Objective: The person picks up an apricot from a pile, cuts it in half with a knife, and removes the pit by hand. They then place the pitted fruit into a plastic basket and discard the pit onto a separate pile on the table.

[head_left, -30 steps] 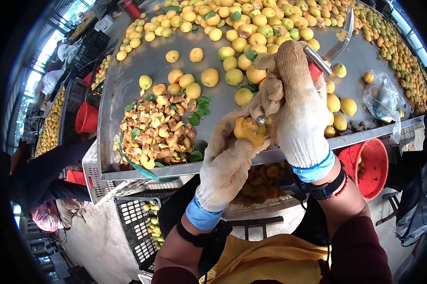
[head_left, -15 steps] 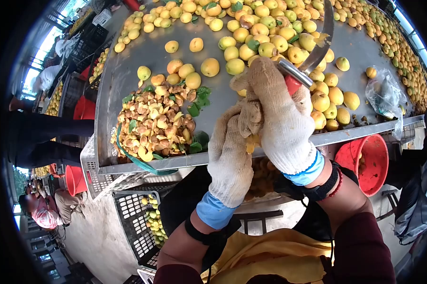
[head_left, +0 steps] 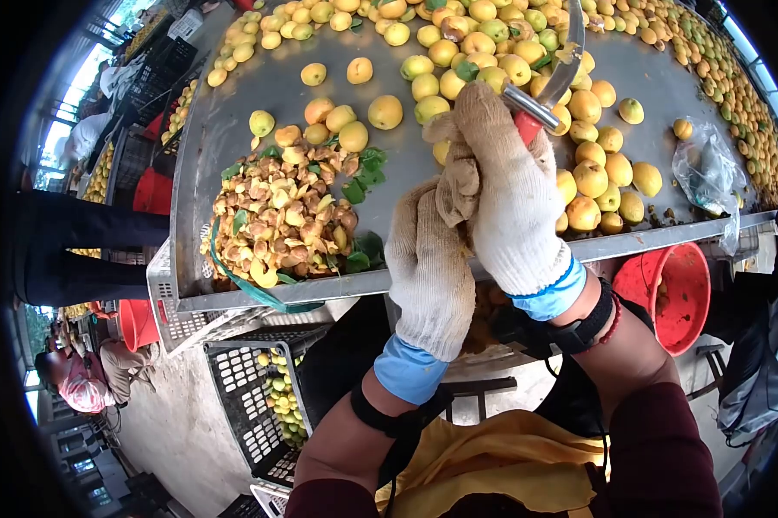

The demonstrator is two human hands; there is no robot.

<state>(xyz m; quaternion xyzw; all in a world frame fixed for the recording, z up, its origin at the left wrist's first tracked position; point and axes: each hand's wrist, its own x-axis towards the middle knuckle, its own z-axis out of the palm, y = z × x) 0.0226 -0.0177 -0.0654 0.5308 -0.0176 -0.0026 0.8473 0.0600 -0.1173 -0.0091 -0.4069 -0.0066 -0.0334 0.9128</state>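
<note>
Close together, right hand (head_left: 516, 194) wrapped round a red-handled curved knife (head_left: 564, 76), left hand (head_left: 429, 263) curled, its hold unclear.

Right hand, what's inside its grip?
A red handle with a curved blade shows at the right hand; the gripped part, and anything between the gloves, is covered.

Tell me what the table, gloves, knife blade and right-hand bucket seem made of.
Table: probably sheet metal, dull grey with soft reflections. Gloves: knitted yarn, perhaps cotton; matte, visibly ribbed. Knife blade: likely steel, given its silvery sheen. Bucket: probably plastic, smooth, red throughout.
</note>
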